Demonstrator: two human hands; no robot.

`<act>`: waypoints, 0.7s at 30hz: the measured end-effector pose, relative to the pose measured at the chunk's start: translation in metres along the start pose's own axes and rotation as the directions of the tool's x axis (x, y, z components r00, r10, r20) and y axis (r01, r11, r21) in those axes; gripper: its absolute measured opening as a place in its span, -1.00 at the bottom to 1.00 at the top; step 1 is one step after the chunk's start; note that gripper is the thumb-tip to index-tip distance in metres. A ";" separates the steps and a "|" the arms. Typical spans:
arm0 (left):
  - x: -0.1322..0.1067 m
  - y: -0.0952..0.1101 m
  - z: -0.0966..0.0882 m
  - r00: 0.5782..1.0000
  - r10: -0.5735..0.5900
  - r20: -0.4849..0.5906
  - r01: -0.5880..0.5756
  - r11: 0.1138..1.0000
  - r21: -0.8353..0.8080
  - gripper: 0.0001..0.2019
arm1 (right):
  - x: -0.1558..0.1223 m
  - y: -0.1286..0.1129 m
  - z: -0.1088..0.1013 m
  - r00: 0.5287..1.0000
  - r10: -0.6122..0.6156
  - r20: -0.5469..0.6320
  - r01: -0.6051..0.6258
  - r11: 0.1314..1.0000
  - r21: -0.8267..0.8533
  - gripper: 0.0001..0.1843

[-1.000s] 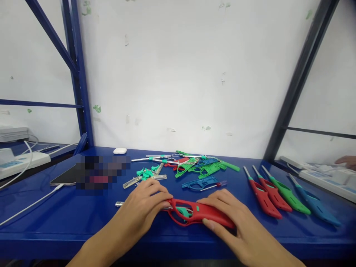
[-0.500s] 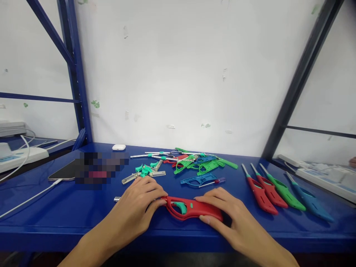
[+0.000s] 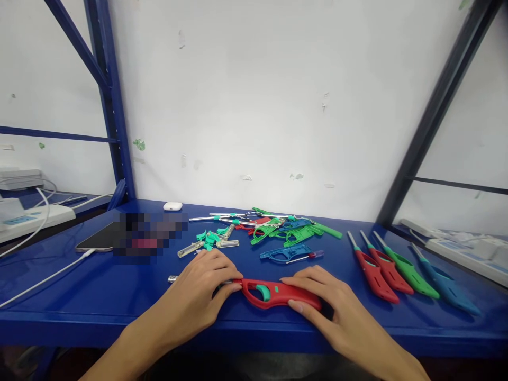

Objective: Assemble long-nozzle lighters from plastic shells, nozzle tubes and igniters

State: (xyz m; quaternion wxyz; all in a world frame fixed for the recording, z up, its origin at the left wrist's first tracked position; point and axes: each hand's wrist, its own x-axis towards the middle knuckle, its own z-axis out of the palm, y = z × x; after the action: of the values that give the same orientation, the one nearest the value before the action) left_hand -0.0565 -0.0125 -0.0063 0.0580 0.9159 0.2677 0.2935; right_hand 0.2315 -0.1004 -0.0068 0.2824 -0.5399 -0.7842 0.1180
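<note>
A red long-necked lighter [image 3: 273, 294] with a green trigger lies crosswise near the front of the blue table, its metal tube pointing left. My left hand [image 3: 204, 288] pinches it where the tube meets the handle and covers most of the tube; only the metal tip shows past the knuckles. Gripping the handle's right end between thumb and fingers is my right hand [image 3: 323, 296]. Just beyond the lighter lie a blue half shell [image 3: 286, 253] and a screwdriver [image 3: 316, 254] with a purple handle.
Several lighters, including a green one [image 3: 413, 272], lie in a row at right. Behind my hands are green triggers with clear fuel tanks [image 3: 228, 243], and a pile of green shells [image 3: 304, 234] and metal tubes. A phone [image 3: 97, 237] on a cable and a white case [image 3: 173, 206] are at left.
The view has shifted slightly, so the scene sits a little differently. The red lighter has rolled a little in my hands, its lower edge showing less thick; both hands keep their grip.
</note>
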 end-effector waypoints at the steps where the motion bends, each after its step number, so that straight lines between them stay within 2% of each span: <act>1: 0.000 0.000 0.000 1.000 0.000 -0.002 0.000 1.000 -0.004 -0.82 | 0.000 0.000 0.000 1.000 -0.003 -0.011 0.003 1.000 -0.003 -0.64; 21: 0.001 0.002 -0.003 1.000 0.011 0.010 -0.011 1.000 -0.015 -0.80 | 0.000 0.000 0.001 1.000 0.012 -0.008 -0.012 1.000 -0.019 -0.63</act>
State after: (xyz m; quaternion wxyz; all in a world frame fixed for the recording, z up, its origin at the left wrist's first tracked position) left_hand -0.0567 -0.0141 -0.0027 0.0647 0.9183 0.2601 0.2914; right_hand 0.2311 -0.1007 -0.0073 0.2796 -0.5475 -0.7810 0.1102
